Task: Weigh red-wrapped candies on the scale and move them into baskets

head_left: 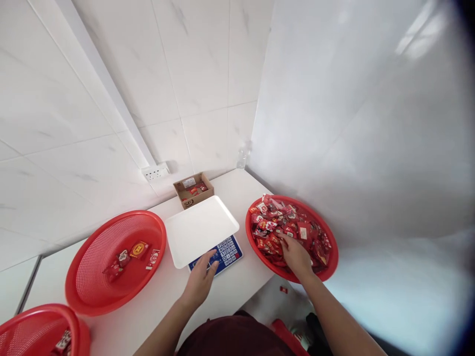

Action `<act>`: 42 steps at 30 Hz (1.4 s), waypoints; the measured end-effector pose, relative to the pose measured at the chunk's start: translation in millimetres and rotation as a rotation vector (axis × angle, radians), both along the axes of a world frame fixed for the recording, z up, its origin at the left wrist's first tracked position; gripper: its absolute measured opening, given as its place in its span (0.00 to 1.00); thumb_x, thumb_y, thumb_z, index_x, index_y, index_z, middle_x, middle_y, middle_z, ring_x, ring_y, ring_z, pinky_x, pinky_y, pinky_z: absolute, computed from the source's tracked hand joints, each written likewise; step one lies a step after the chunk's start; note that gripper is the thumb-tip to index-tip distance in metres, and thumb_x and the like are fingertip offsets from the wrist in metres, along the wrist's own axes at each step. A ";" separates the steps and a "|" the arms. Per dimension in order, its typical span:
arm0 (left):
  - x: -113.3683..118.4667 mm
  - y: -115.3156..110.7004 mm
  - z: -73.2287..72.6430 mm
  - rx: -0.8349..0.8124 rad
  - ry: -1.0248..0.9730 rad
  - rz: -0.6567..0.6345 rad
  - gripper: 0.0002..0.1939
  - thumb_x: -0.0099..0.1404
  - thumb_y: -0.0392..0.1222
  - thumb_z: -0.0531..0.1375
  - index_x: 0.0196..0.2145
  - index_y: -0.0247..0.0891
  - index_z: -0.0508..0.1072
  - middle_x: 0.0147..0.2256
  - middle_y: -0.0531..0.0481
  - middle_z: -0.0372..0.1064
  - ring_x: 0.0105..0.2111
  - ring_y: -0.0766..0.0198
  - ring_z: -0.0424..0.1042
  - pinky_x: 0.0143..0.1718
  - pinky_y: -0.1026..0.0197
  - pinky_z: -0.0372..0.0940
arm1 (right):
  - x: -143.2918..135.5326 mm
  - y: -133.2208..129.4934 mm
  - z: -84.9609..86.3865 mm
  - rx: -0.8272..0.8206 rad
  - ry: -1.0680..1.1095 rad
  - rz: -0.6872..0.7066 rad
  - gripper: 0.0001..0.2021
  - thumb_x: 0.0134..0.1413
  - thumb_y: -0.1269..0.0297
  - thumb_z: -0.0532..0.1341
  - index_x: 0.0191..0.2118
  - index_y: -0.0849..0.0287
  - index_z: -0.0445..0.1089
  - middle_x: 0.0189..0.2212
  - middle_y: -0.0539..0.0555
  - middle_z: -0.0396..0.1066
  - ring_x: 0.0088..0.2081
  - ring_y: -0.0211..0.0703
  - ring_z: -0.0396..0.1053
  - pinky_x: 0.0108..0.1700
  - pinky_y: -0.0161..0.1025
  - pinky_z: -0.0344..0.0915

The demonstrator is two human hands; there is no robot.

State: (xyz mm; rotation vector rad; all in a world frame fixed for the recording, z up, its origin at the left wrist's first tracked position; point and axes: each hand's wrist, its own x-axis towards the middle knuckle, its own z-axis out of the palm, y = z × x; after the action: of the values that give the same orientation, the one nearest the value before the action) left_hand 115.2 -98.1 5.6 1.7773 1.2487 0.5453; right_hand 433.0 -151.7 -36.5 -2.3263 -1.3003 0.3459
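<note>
My right hand (297, 258) reaches into a red plastic basket (331, 264) heaped with red-wrapped candies (274, 217). Its fingers are drawn together on a wrapped candy near the front of the heap; the candy is partly hidden by the fingertips. My left hand (200, 281) rests at the front of a digital scale (222, 256), fingers apart over its blue panel, holding nothing. The scale's white tray (202, 230) bears nothing.
On the left a red basket (79, 299) holds a few wrapped candies, with another red basket (48, 314) nearer. A small cardboard box (198, 199) with red packets stands by the wall. A wrapped candy (284, 289) lies on the floor.
</note>
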 end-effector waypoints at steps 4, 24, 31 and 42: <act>6.4 -7.5 6.1 -0.188 -0.114 -0.007 0.20 0.62 0.52 0.53 0.48 0.42 0.69 0.49 0.45 0.69 0.51 0.57 0.67 0.53 0.55 0.60 | 16.1 2.8 17.7 0.177 0.358 -0.240 0.17 0.51 0.56 0.53 0.45 0.57 0.68 0.35 0.55 0.74 0.32 0.45 0.72 0.36 0.43 0.68; 27.7 44.5 4.6 -0.598 -0.447 0.348 0.19 0.54 0.52 0.63 0.36 0.35 0.68 0.24 0.55 0.64 0.21 0.72 0.63 0.24 0.67 0.60 | -76.4 42.3 34.7 0.115 0.270 0.385 0.22 0.49 0.65 0.55 0.52 0.61 0.65 0.53 0.62 0.65 0.55 0.52 0.60 0.57 0.51 0.56; 4.2 79.8 11.1 -0.665 -0.411 0.417 0.41 0.55 0.44 0.63 0.62 0.42 0.47 0.40 0.46 0.68 0.29 0.68 0.71 0.38 0.60 0.67 | -14.5 58.9 18.0 -0.068 -0.266 0.202 0.22 0.53 0.67 0.52 0.55 0.64 0.61 0.52 0.64 0.64 0.54 0.55 0.60 0.53 0.49 0.57; 14.7 23.7 17.7 -0.707 -0.406 0.141 0.24 0.55 0.50 0.63 0.46 0.36 0.68 0.40 0.44 0.70 0.35 0.64 0.70 0.36 0.61 0.64 | -37.2 52.9 62.5 0.100 0.431 0.019 0.21 0.48 0.51 0.57 0.44 0.60 0.68 0.40 0.58 0.73 0.41 0.50 0.69 0.44 0.45 0.65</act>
State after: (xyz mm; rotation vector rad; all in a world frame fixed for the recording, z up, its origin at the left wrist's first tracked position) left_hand 129.9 -74.4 23.3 0.9401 1.0966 0.4387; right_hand 395.8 -98.8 26.0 -2.0112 -1.0975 0.7244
